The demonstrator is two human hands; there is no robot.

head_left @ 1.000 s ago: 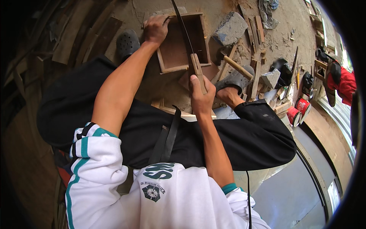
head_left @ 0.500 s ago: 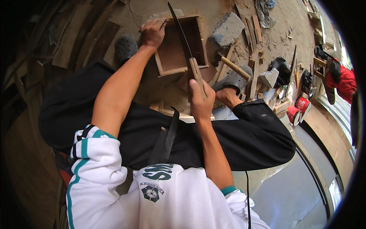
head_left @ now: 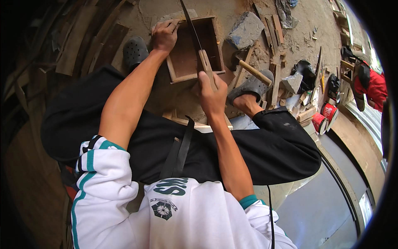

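Note:
My right hand [head_left: 213, 94] is closed round the wooden handle of a handsaw [head_left: 193, 33]. The thin dark blade points away from me and passes over a shallow wooden box [head_left: 188, 77], crossing its far edge near the left corner. The box is open at the top and lies on the ground between my feet. At its far left corner my left hand [head_left: 164, 37] grips the edge, fingers curled over the wood close to the blade. Whether the teeth touch the wood cannot be made out.
A hammer [head_left: 256, 74] lies by my right clog [head_left: 252, 88]. Beyond it sit a concrete block [head_left: 245, 31] and scattered wood offcuts. Boards [head_left: 110, 45] are stacked at left. Red cans [head_left: 328, 112] and a person in red [head_left: 375, 89] are at right.
The saw and my right hand have moved a little forward and to the left. My left hand stays at the box's corner, nearly unmoved.

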